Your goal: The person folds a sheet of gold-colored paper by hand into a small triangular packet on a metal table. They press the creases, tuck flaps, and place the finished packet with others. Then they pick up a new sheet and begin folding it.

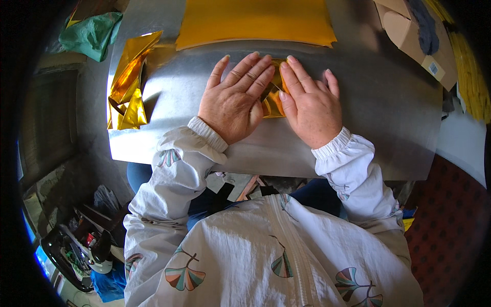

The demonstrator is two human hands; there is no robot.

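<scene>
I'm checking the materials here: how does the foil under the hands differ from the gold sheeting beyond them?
The foil is partly covered by the left hand and right hand; no hand covers the gold sheeting. The foil shows glossy reflections; the gold sheeting looks duller. The foil looks smaller than the gold sheeting. Both are gold-coloured, on the metal table.

Left fingers [246,73] and right fingers [302,78] flat over gold foil [274,106] on a metal table [386,110]

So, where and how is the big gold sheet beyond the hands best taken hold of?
Probably pinch the near right corner of the big gold sheet, coming from the near side: that corner is pointed and uncovered, while the sheet lies flat.
</scene>
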